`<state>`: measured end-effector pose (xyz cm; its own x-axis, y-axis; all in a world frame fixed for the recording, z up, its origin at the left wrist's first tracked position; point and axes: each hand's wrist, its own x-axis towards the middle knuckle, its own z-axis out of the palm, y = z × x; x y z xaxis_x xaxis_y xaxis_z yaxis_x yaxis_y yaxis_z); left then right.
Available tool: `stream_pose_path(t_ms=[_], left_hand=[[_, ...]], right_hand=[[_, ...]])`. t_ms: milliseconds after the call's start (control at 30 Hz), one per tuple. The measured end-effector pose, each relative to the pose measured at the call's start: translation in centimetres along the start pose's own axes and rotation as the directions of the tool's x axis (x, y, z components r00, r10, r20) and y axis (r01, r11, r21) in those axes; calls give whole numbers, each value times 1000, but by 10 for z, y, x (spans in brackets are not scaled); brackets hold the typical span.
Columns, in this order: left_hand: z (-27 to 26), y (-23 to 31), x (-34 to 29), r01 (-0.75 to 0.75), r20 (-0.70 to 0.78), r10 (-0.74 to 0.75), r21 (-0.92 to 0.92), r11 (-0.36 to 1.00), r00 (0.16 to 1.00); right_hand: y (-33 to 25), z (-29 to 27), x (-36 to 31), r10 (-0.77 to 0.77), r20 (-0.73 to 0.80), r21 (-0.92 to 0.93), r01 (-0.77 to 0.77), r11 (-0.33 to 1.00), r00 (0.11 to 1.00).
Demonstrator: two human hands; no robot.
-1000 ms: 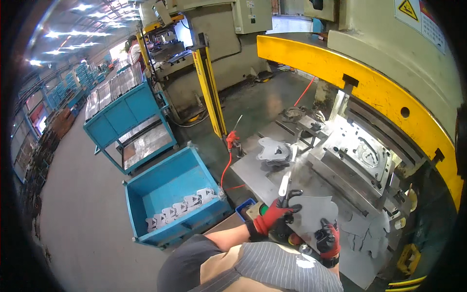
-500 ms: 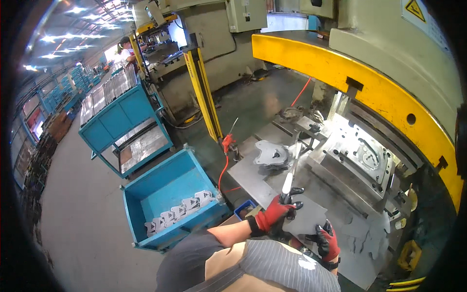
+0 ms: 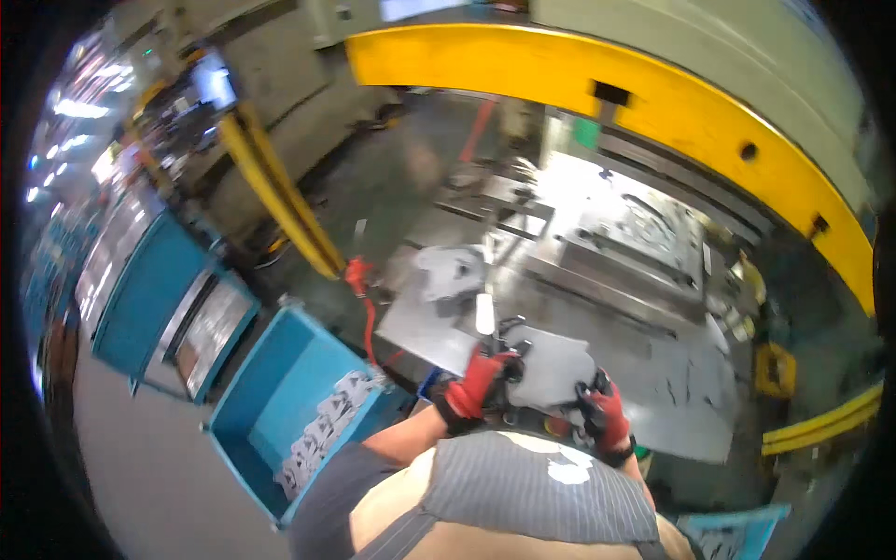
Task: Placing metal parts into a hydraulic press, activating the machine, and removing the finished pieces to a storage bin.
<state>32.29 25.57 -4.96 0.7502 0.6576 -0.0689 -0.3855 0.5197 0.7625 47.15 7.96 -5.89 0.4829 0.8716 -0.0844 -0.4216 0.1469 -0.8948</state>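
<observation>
A flat grey metal plate (image 3: pixel 549 367) is held low over the near edge of the steel worktable, close to my body. My right hand (image 3: pixel 604 413), in a red and black glove, grips its right edge. At the plate's left edge is my gloved left hand (image 3: pixel 483 381), its fingers closed around the lower end of a slim tool with a white handle (image 3: pixel 484 315). The tool points away from me, and its far end is blurred. Beyond the left hand lies a pile of shaped metal plates (image 3: pixel 448 271). More flat grey plates (image 3: pixel 677 369) lie on the right.
A metal die block (image 3: pixel 621 266) stands behind the worktable's near part, under a yellow press beam (image 3: pixel 523 61). To the left, a blue bin (image 3: pixel 247 411) holds a row of shaped parts. A yellow post (image 3: pixel 275 191) and a blue cart (image 3: pixel 149 289) stand farther off.
My view has swung to the right, so the scene sits farther left and is blurred. Another blue bin shows at lower right. Both hands still hold the plate and tool.
</observation>
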Motion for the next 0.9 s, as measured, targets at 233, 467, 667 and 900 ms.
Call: stream_pose_path(t_ms=[233,467,667,900], left_hand=[[-7,15,1,3,-26,0,116,993,1000],[-17,10,-18,38,-117,-14,203,978,993],[-17,18,-38,-9,-217,76,293,956,973],[-27,22,-50,-91,-240,240,504,859,941]], right_hand=[[-69,-46,25,-273,-234,60,294,954,933],[-157,-143,133,-693,53,-737,496,459,719],[-177,-159,241,-498,-30,-684,346,643,867],[-188,-218,299,-443,-347,-936,-335,108,826]])
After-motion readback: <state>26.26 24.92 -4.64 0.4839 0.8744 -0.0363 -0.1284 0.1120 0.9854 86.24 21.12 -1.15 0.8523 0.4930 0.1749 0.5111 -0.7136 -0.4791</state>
